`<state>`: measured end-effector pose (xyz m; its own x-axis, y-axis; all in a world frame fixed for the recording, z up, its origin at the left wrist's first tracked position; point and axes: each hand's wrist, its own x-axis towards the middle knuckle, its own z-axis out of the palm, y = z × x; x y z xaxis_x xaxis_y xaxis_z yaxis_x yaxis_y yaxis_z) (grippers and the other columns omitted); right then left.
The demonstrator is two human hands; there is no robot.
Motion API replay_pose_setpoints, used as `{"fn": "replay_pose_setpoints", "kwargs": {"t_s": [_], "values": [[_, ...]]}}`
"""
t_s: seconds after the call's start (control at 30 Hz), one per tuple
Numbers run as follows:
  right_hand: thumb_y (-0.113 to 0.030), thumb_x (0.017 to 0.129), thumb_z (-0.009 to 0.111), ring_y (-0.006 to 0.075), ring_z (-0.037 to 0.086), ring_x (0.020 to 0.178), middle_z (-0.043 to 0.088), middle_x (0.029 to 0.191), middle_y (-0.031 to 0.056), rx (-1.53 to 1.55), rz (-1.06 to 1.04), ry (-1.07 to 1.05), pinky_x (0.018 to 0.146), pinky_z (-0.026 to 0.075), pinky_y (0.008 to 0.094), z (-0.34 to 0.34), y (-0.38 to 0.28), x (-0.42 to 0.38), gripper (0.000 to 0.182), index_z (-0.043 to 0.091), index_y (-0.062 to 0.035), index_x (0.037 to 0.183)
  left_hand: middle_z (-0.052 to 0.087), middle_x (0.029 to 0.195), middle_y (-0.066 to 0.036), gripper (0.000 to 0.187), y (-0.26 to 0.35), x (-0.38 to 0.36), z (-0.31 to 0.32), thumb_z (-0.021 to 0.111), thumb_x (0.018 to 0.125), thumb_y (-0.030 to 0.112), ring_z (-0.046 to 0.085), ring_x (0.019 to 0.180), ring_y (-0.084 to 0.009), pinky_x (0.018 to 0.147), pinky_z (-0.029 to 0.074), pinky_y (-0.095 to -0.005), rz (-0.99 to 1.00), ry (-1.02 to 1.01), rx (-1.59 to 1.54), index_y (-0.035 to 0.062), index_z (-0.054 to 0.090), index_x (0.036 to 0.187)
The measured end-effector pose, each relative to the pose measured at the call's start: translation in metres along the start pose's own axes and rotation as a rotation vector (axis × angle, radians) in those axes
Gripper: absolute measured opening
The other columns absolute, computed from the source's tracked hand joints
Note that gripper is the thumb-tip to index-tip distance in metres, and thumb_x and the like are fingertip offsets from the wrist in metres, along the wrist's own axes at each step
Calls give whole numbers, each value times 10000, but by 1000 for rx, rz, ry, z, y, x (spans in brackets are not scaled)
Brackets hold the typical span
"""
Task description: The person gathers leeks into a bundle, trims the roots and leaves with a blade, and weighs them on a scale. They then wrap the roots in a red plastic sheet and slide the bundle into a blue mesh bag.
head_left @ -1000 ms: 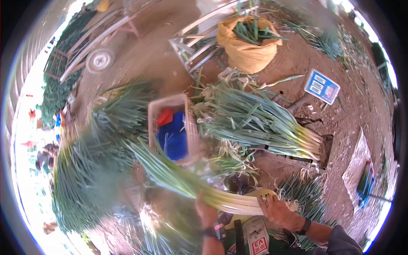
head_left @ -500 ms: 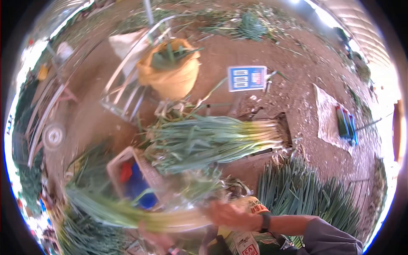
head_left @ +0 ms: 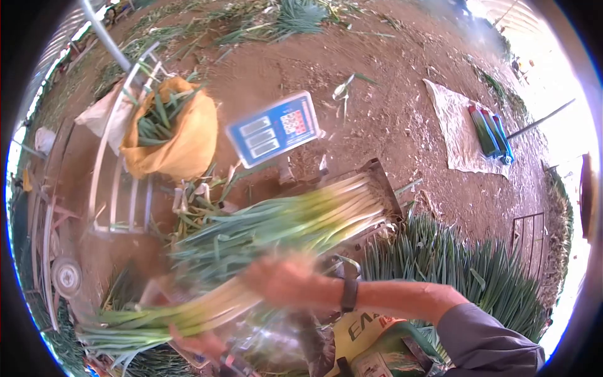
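Green-and-white bunch (head_left: 207,308) of long onions, held low at front left, white ends toward the right hand (head_left: 282,279), leaves fanning out to the left. Right hand closed round the white end (motion blur, single fingers not clear), dark band (head_left: 349,295) on that wrist. Left hand (head_left: 202,344) at the underside of the bunch, near the leafy part; whether its fingers close round it, cannot tell. Just beyond the hands, a pile (head_left: 282,220) of the same onions lies flat, pale ends right, leaves left, dark tray edge (head_left: 391,188) at the pale ends. Blue sign (head_left: 274,130) with a code panel stands behind the pile. Orange sack (head_left: 200,135), open top, green leaves inside, left of the sign; metal frame (head_left: 97,182) beside it, wheel (head_left: 66,277) farther left. Right of the tray, upright green clump (head_left: 440,251), packed close. Beyond, on brown soil (head_left: 377,107), a pale sheet (head_left: 451,135) with a green-and-blue item (head_left: 485,132) on its right part (too small to name). More loose greens (head_left: 301,17) at the far side. Near the body, a yellow bag (head_left: 352,330) with dark and red lettering, below the right forearm; grey sleeve (head_left: 487,339) at lower right.
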<state>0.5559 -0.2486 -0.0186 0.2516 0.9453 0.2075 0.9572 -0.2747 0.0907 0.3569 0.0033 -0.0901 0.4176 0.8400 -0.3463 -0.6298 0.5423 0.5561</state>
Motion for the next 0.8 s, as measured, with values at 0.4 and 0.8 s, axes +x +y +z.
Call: {"fn": "replay_pose_setpoints", "kwargs": {"t_s": [0.4,0.8], "values": [[-124,781,774,220,574,1146,602,1281,130,-141,165,-552,801,495,309,203,207,-218,806,440,-82,1514,634,1284,-209,490,-399,7,-54,674,826,-15,615,1204,-341,1095,473,-496,-489,-49,432,-73,548,1296],[-75,846,647,292,540,1203,530,1308,133,24,615,-570,950,510,420,302,281,-306,700,424,-111,1508,700,1054,-125,341,-422,-28,-21,751,865,121,682,900,-305,801,533,-444,70,-926,1955,64,617,1174]]}}
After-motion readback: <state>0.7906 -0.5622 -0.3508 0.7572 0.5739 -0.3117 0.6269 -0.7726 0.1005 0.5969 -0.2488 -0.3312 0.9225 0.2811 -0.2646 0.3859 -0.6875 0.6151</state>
